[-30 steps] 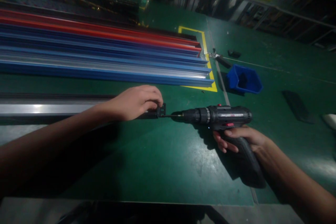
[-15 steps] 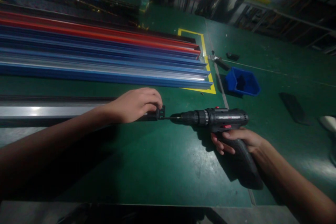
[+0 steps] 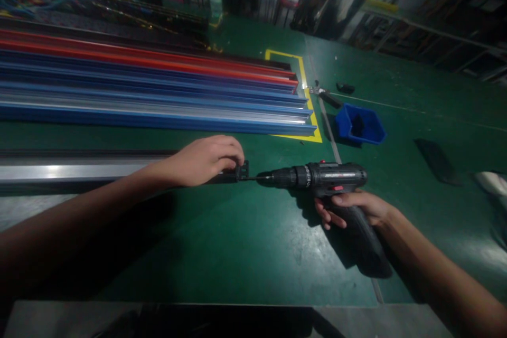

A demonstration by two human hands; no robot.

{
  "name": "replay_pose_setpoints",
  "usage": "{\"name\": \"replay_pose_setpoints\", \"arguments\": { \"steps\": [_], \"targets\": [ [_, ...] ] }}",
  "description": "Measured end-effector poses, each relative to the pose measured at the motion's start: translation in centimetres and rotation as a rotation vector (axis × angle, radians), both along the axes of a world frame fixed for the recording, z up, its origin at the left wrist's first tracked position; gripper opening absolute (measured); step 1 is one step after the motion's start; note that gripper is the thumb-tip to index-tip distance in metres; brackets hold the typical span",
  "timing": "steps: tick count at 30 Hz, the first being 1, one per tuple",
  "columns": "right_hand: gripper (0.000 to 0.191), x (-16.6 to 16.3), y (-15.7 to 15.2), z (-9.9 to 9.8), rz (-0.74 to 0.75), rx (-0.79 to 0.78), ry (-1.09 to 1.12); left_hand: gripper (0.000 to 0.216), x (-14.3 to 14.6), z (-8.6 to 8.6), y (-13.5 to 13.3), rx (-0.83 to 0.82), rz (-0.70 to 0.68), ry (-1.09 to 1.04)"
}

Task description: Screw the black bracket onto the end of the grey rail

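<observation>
the right hand (image 3: pixel 356 207) holds a black drill (image 3: pixel 338 175) by its handle, fingers wrapped around the grip and the thumb lying along the upper side below the body. the drill lies on its side in the air or against the green surface (image 3: pixel 222 253); which, i cannot tell. its thin bit (image 3: pixel 253 178) points left and seems to meet a small black end piece (image 3: pixel 244 169) at the tip of a long silver-and-black profile (image 3: pixel 51 171), near the front edge of the surface. the left hand (image 3: pixel 212 161) bends over that tip, its fingers drawn in narrow on the end piece; the contact underneath is hidden.

the drill looks fairly heavy and rigid, best held by the handle close under the body, in line with the bit, since the slim bit could bend or slip sideways. the end piece looks light, stiff and perhaps brittle at its slots, so a pinch on its upper edge suits it. the profile looks smooth, stiff and slippery, easier to steady near its end. blue channels (image 3: pixel 158 112) lie behind.
</observation>
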State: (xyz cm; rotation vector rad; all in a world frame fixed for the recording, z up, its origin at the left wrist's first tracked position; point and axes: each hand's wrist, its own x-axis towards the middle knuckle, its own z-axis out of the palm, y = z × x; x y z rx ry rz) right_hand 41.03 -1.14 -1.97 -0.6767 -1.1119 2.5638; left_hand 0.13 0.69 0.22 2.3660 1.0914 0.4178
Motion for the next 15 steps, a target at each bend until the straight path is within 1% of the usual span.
{"name": "replay_pose_setpoints", "arguments": {
  "steps": [4,9,15],
  "targets": [
    [0.032,-0.02,0.14,0.04,0.021,0.0,0.04,0.021,-0.05,0.01,0.01,-0.003,0.0,0.002],
    [0.032,0.03,0.29,0.1,0.025,-0.018,0.022,0.022,-0.03,0.06,0.01,0.008,-0.006,0.002],
    [0.033,0.46,0.4,-0.45,0.023,-0.02,0.009,0.022,-0.02,0.2,-0.04,-0.014,0.001,0.014]
  ]
}}
